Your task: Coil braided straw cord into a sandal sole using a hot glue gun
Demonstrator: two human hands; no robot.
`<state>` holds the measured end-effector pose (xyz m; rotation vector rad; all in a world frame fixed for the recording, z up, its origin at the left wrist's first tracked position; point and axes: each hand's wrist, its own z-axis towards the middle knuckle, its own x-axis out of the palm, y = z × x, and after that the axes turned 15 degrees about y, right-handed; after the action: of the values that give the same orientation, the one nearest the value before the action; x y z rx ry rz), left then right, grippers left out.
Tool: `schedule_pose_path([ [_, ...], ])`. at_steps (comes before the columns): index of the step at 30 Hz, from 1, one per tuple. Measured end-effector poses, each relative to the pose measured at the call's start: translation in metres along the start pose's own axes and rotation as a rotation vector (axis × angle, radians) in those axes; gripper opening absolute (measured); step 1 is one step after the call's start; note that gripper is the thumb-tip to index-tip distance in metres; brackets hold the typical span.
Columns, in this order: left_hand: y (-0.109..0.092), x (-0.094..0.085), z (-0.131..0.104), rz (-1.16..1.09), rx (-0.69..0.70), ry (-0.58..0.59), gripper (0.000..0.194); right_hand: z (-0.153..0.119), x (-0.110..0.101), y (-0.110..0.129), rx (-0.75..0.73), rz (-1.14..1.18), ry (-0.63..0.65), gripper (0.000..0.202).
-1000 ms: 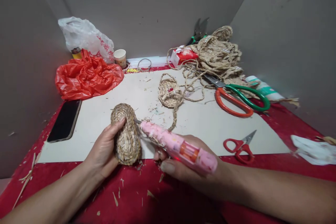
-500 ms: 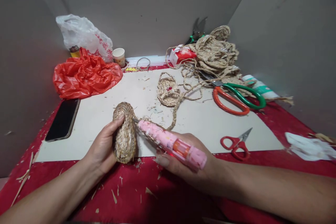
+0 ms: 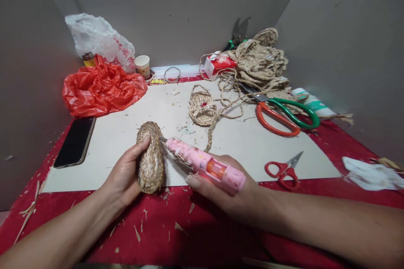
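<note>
My left hand (image 3: 126,172) is closed around a woven straw sole (image 3: 150,159), thumb on its near face, holding it upright over the front edge of the white board. In my right hand (image 3: 221,185) is a pink glue gun (image 3: 202,162), its surface smeared with residue. The metal nozzle points left and meets the right upper edge of the sole; whether glue is coming out I cannot tell. A braided straw cord (image 3: 210,136) runs down behind the glue gun. Beyond it lies a small woven straw slipper (image 3: 203,109) with a red bead.
Large scissors (image 3: 280,113) with red and green handles lie beside a heap of straw braid (image 3: 260,61). Small red scissors (image 3: 285,170) lie at the right. A phone (image 3: 75,142), a red plastic bag (image 3: 102,88) and a paper cup (image 3: 142,66) are at the left.
The glue gun's rear end has shifted slightly up and left, with its nozzle still at the sole's upper right edge. My left hand keeps the same hold.
</note>
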<state>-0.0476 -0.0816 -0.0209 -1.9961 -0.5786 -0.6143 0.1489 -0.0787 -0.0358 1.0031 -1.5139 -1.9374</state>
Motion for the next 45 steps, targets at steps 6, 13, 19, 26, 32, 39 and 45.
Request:
schedule_pose_path([
  [6, -0.0017, 0.0038, -0.0007, -0.022, -0.001, 0.002, 0.022, -0.0015, 0.001, 0.0002, -0.006, 0.019, 0.001, 0.024],
  [13, -0.0027, 0.0049, -0.0018, -0.017, 0.002, -0.007, 0.022, -0.0018, 0.0014, 0.0039, 0.055, 0.041, -0.001, 0.029],
  [19, -0.0032, 0.0055, -0.0007, -0.018, 0.011, -0.011, 0.023, -0.002, 0.0016, 0.0024, 0.06, 0.034, 0.007, 0.028],
  [26, -0.0044, 0.0076, -0.0009, -0.04, 0.031, 0.0, 0.024, -0.0033, 0.0027, 0.0039, 0.065, 0.039, 0.031, 0.03],
  [32, -0.0051, 0.0053, -0.001, -0.037, 0.044, 0.001, 0.023, -0.0037, 0.0018, 0.0045, 0.029, -0.003, 0.035, 0.032],
  [39, -0.0057, 0.0065, -0.0007, -0.032, 0.043, 0.009, 0.024, -0.0044, 0.0024, 0.0057, 0.056, 0.018, 0.06, 0.034],
  [45, -0.0049, 0.0042, -0.0005, -0.04, 0.057, 0.011, 0.021, -0.0037, 0.0025, 0.0079, 0.017, 0.039, 0.053, 0.033],
])
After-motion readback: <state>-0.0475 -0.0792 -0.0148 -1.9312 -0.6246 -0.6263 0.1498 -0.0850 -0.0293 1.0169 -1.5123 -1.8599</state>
